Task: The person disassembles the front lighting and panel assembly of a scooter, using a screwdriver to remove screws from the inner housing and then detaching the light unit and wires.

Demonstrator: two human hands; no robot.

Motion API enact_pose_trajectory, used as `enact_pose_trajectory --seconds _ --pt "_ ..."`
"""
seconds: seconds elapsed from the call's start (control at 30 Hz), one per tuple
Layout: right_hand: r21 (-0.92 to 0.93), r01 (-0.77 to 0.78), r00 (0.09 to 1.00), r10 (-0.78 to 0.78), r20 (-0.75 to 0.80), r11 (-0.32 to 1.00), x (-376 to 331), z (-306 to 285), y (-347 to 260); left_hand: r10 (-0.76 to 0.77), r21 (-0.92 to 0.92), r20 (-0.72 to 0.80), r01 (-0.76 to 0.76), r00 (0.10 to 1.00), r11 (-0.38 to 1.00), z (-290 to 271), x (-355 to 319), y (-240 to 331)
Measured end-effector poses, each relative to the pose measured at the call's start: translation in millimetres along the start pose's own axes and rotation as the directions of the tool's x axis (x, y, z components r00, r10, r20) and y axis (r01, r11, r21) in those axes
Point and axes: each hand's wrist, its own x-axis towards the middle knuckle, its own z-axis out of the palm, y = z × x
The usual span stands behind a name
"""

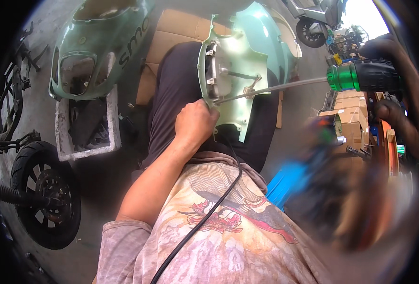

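Observation:
A pale green plastic scooter panel (pixel 240 57) rests across my thighs with its inner side turned up. Fixed to that side is a whitish fitting (pixel 223 73) with clips. Closed on the panel's near left edge is my left hand (pixel 194 122), its fingertips partly hidden. A long-shafted screwdriver (pixel 344 76) with a green and black handle comes in from the right, its tip at the panel beside my left fingers. My right hand (pixel 408 102), dark and close to the camera, wraps round the handle. Whether a screw sits under the tip cannot be made out.
A green fairing (pixel 103 52) leans over a white foam box (pixel 89 152) at left. Below it stands a black wheel (pixel 46 194). Cardboard (pixel 183 27) lies under my legs. A black cable (pixel 200 222) crosses my shirt. Boxes (pixel 351 113) and a blurred blue thing (pixel 285 182) are at right.

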Motion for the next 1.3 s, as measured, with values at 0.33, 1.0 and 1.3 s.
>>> enact_pose_trajectory --seconds 0.33,1.0,1.3 --pt "0.315 -0.234 0.972 0.231 0.049 0.920 -0.2 0.1 6.3 -0.028 0.002 0.026 0.028 0.999 1.000 2.5 2.6 1.5" --pt "0.040 0.185 0.971 -0.189 0.148 0.982 -12.3 -11.1 -4.2 0.004 -0.003 0.045 -0.004 0.999 1.000 10.9 2.0 5.9" --pt "-0.012 0.108 0.994 -0.108 0.006 0.994 -5.0 -4.3 -17.9 -0.025 0.071 0.021 0.024 0.999 0.997 3.9 4.4 1.7"
